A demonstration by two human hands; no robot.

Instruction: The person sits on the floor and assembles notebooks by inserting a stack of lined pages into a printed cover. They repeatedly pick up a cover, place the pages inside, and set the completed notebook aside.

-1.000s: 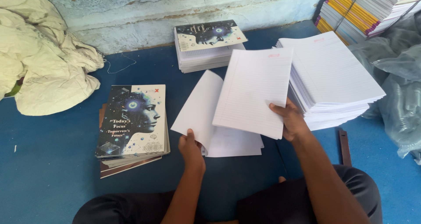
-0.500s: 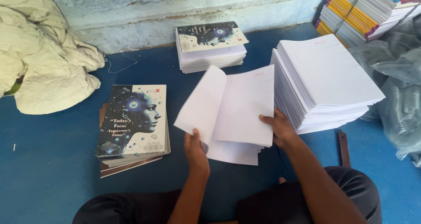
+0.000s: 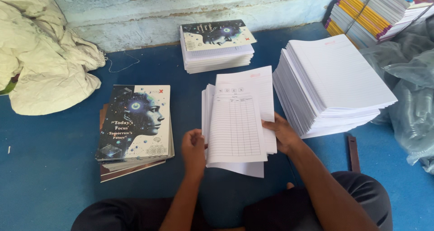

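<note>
Sheaf of white ruled paper sheets (image 3: pixel 239 122), topmost printed with a table grid, held low over the blue floor (image 3: pixel 45 186) in front of the seated person; left hand (image 3: pixel 193 150) has its fingers clamped on the sheaf's lower left edge, right hand (image 3: pixel 282 132) has its fingers closed on the right edge. Just right: tall stack of white ruled pages (image 3: pixel 334 84). Left: short pile of dark illustrated book covers (image 3: pixel 135 124); behind: second cover-topped page stack (image 3: pixel 218 45); far left: crumpled cream cloth (image 3: pixel 40 54).

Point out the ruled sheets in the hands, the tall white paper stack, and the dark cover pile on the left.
ruled sheets (image 3: pixel 237 122), head view, middle of top page.
tall white paper stack (image 3: pixel 339 73), head view, top sheet.
dark cover pile (image 3: pixel 135 122), head view, top cover.
</note>
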